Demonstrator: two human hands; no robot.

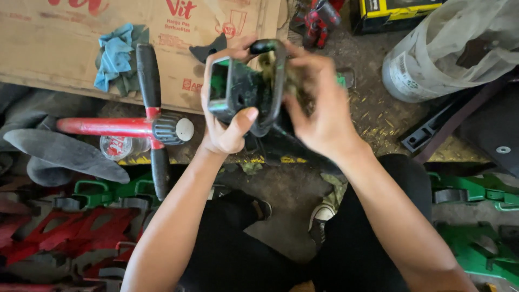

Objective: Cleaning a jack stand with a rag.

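Observation:
I hold a dirty black power-tool housing with a loop handle (pixel 246 89) up in front of me, above my knees. My left hand (pixel 224 127) grips its left side, thumb pressed on the front of the casing. My right hand (pixel 319 103) is closed around the right side, with a grimy brownish rag bunched against the handle. A green part shows through the housing's square opening. The lower end of the tool hangs down between both wrists.
A red bar with black grips (pixel 148 121) lies at the left on flattened cardboard (pixel 65 48) with a blue cloth (pixel 113 54). A small water bottle (pixel 121 146) lies beside it. Green housings (pixel 476 216) sit right, red and green ones (pixel 70 227) left. A plastic sack (pixel 448 48) stands upper right.

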